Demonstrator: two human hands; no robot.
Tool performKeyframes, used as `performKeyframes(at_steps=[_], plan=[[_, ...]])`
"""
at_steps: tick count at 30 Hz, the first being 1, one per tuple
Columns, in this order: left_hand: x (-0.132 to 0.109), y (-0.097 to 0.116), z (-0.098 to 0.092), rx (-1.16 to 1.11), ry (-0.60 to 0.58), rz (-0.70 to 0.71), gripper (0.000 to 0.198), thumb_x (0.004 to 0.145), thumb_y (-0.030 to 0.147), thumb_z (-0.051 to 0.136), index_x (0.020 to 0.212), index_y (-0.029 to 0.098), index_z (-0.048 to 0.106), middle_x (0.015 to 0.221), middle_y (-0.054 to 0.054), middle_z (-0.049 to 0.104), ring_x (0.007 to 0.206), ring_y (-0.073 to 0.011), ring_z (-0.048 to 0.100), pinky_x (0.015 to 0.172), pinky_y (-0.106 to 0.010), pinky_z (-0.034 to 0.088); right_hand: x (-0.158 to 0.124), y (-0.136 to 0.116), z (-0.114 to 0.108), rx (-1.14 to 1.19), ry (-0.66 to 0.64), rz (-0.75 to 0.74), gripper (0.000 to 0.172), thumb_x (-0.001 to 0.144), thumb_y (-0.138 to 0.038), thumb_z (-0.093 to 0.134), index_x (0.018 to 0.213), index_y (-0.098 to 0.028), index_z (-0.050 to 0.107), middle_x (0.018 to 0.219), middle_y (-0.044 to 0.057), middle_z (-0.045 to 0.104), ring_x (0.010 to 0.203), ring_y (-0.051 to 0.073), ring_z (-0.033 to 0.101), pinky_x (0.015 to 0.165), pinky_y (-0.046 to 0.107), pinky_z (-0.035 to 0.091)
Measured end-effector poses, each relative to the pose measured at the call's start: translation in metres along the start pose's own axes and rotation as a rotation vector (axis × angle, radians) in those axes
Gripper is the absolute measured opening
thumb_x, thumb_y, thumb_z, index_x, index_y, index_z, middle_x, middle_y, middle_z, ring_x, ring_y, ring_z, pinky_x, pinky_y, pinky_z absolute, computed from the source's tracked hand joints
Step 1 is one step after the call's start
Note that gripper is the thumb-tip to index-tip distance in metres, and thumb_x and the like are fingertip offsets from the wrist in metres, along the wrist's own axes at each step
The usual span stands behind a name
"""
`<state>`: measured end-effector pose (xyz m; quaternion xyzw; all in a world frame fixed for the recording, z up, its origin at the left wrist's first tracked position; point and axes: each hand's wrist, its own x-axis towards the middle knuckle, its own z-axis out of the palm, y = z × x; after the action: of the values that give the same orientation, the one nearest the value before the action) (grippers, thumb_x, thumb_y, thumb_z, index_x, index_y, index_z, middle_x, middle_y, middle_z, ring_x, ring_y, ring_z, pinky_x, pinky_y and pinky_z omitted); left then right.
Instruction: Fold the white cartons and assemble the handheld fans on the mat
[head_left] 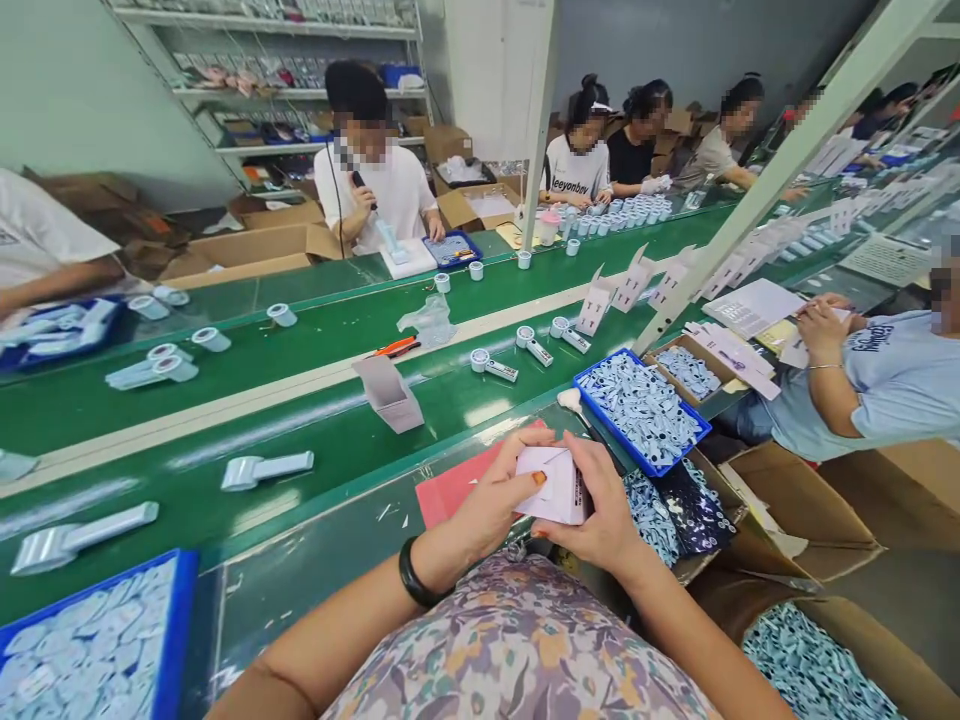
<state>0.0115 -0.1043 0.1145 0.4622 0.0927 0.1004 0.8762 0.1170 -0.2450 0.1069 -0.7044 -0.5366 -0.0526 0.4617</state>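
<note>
Both my hands grip a small folded white paper carton (550, 486) in front of my chest. My left hand (487, 497), with a black bracelet at its wrist, holds the carton's left side. My right hand (592, 503) holds its right side and hides its lower corner. A red-pink sheet (457, 485) lies under and to the left of my left hand. To the right of my hands, a blue tray (637, 410) brims with small pale blue parts.
Green conveyor belts (337, 430) carry handled pale blue devices (262, 470) and open cartons. A co-worker in a pale blue shirt (877, 390) sits at right. Another person (375, 190) works across the belts. Cardboard boxes (817, 640) stand at lower right, with further workers behind.
</note>
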Motion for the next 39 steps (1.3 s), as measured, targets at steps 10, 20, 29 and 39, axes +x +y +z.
performKeyframes(at_steps=[10,20,29,39], plan=[[-0.007,-0.008,-0.025,0.142,0.103,0.038,0.046,0.083,0.024,0.068,0.129,0.025,0.062,0.126,-0.005,0.064,0.104,-0.0215,0.06,0.089,-0.032,0.048,0.007,-0.004,0.019,-0.068,-0.114,-0.059,0.098,0.089,-0.065,0.07,0.166,-0.027,0.023,0.133,0.016,0.058,0.116,0.033,0.061,0.096,0.052,0.055],[-0.023,0.007,-0.066,0.077,-0.013,0.14,0.103,0.074,0.063,0.085,0.161,0.032,0.037,0.159,-0.014,0.048,0.143,-0.0373,0.048,0.115,-0.05,0.044,0.024,-0.007,0.046,0.049,-0.11,0.049,0.097,0.09,-0.078,0.056,0.165,-0.025,0.026,0.135,0.016,0.059,0.12,0.034,0.062,0.098,0.05,0.055],[-0.047,-0.029,-0.135,-0.239,0.779,0.227,0.054,0.07,0.035,0.093,0.117,0.024,0.069,0.115,-0.005,0.074,0.099,-0.0209,0.071,0.091,-0.034,0.059,0.001,-0.015,0.086,0.295,-0.414,0.355,0.035,0.099,-0.044,0.058,0.126,-0.025,0.07,0.118,0.012,0.071,0.098,0.024,0.07,0.089,0.04,0.059],[-0.048,-0.061,-0.132,-0.423,0.648,0.132,0.053,0.081,0.041,0.085,0.128,0.028,0.062,0.133,-0.008,0.069,0.127,-0.0285,0.063,0.11,-0.047,0.051,0.012,0.012,0.166,0.796,-0.099,0.798,0.073,0.085,-0.063,0.072,0.142,-0.023,0.053,0.13,0.015,0.071,0.121,0.028,0.068,0.109,0.051,0.053]])
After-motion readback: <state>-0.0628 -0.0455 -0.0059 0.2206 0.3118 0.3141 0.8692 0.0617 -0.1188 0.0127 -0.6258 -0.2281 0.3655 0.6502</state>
